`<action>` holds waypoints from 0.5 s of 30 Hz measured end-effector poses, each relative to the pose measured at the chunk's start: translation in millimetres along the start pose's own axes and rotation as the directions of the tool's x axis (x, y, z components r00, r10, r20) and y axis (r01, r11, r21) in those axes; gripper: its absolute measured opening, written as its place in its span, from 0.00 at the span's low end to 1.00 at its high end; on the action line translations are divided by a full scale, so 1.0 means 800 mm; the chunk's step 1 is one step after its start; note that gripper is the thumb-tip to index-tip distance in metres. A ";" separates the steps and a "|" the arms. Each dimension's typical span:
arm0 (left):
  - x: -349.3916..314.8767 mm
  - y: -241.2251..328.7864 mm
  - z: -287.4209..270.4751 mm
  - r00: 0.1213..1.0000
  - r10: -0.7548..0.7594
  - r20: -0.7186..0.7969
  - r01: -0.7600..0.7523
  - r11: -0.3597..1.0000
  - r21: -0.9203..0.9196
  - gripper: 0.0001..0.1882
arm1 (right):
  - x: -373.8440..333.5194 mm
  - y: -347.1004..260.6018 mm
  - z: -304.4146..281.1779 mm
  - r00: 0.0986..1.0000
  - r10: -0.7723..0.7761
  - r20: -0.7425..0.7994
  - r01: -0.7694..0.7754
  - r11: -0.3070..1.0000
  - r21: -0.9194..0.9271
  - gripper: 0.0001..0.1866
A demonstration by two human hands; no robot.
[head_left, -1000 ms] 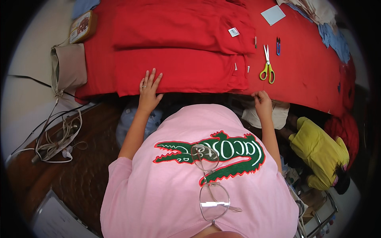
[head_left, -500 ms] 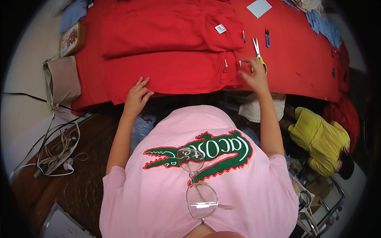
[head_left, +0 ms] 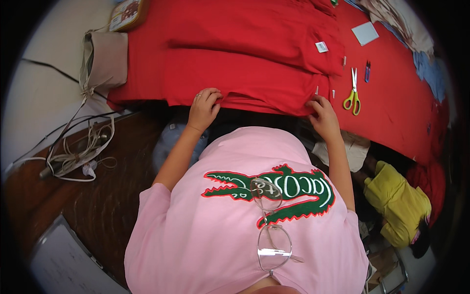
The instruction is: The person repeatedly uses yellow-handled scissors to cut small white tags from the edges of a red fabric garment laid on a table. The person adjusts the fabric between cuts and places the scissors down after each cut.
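Note:
A folded red garment [head_left: 245, 73] lies along the near edge of a red-covered table, one of several red layers. My left hand [head_left: 204, 109] has its curled fingers on the garment's near edge, left of the middle. At the right end of that edge, my right hand [head_left: 324, 116] pinches the fabric between thumb and fingers. Between the two hands the edge is slightly raised, with a dark fold line beneath it. Small white tags show by the right-hand end, and a white label [head_left: 321, 47] rests on the layer behind.
Right of the garment lie scissors with yellow-green handles [head_left: 352, 100], small blue thread snips [head_left: 367, 71] and a white card [head_left: 365, 33]. A beige pouch [head_left: 108, 59] hangs at the left. Tangled cables [head_left: 83, 147] lie below it. A person in yellow [head_left: 399, 203] is at the right.
My right hand has come from beside the scissors down to the garment's right near corner. My left hand has closed on the near edge. The whole view has shifted.

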State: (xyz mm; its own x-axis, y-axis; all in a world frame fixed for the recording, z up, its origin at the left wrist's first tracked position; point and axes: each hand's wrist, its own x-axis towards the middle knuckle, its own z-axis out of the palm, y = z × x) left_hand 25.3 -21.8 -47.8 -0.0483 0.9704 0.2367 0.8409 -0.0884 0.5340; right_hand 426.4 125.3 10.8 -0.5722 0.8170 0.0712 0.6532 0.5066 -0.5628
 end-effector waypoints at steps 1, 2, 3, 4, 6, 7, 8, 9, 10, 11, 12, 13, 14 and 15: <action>-0.002 -0.004 0.000 0.999 -0.022 -0.026 0.021 1.000 -0.013 0.14 | -0.005 0.007 0.004 0.997 0.068 0.032 -0.070 0.996 0.061 0.11; -0.003 -0.009 0.000 0.997 -0.053 -0.062 0.053 0.999 -0.004 0.14 | -0.008 0.014 0.006 0.988 0.134 0.070 -0.142 0.983 0.118 0.11; -0.005 -0.014 -0.002 0.992 -0.084 -0.096 0.085 0.996 0.004 0.14 | -0.007 0.013 0.005 0.982 0.169 0.082 -0.181 0.970 0.166 0.08; -0.007 -0.021 -0.005 0.985 -0.114 -0.131 0.117 0.993 0.011 0.14 | -0.007 0.015 0.004 0.981 0.188 0.040 -0.192 0.944 0.267 0.08; -0.010 -0.038 -0.012 0.965 -0.162 -0.205 0.179 0.982 0.066 0.14 | -0.011 0.021 -0.001 0.968 0.247 -0.036 -0.203 0.864 0.460 0.07; -0.015 -0.047 -0.018 0.950 -0.191 -0.246 0.219 0.971 0.095 0.14 | -0.011 0.020 -0.009 0.953 0.287 -0.102 -0.188 0.818 0.544 0.07; -0.018 -0.056 -0.023 0.919 -0.237 -0.315 0.280 0.955 0.099 0.14 | -0.014 0.021 -0.018 0.929 0.333 -0.160 -0.166 0.764 0.623 0.07; -0.018 -0.067 -0.029 0.882 -0.277 -0.381 0.336 0.937 0.098 0.14 | -0.022 0.032 -0.025 0.892 0.401 -0.209 -0.145 0.691 0.708 0.07; -0.020 -0.077 -0.037 0.838 -0.312 -0.447 0.392 0.915 0.095 0.14 | -0.029 0.045 -0.035 0.847 0.473 -0.243 -0.116 0.611 0.783 0.07; -0.023 -0.086 -0.044 0.769 -0.385 -0.510 0.437 0.899 -0.021 0.13 | -0.040 0.066 -0.040 0.821 0.501 -0.272 -0.080 0.574 0.815 0.07; -0.026 -0.096 -0.048 0.693 -0.455 -0.559 0.461 0.876 -0.141 0.12 | -0.051 0.080 -0.039 0.791 0.534 -0.300 -0.044 0.537 0.842 0.08; -0.028 -0.102 -0.051 0.611 -0.525 -0.592 0.472 0.842 -0.260 0.11 | -0.058 0.082 -0.037 0.782 0.542 -0.306 -0.056 0.551 0.833 0.07; -0.031 -0.109 -0.055 0.579 -0.519 -0.628 0.465 0.844 -0.268 0.11 | -0.062 0.084 -0.034 0.774 0.550 -0.313 -0.068 0.564 0.823 0.07; -0.033 -0.114 -0.060 0.544 -0.513 -0.663 0.458 0.844 -0.277 0.10 | -0.063 0.084 -0.031 0.767 0.556 -0.320 -0.081 0.578 0.812 0.07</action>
State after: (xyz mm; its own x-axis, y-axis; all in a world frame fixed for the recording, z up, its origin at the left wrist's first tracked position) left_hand -76.3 -50.5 -64.0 -0.8157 0.4244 0.3931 0.5383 0.3077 0.7846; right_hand 511.7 124.9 -10.2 0.0829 0.9965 0.0049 0.0213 0.0031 -0.9998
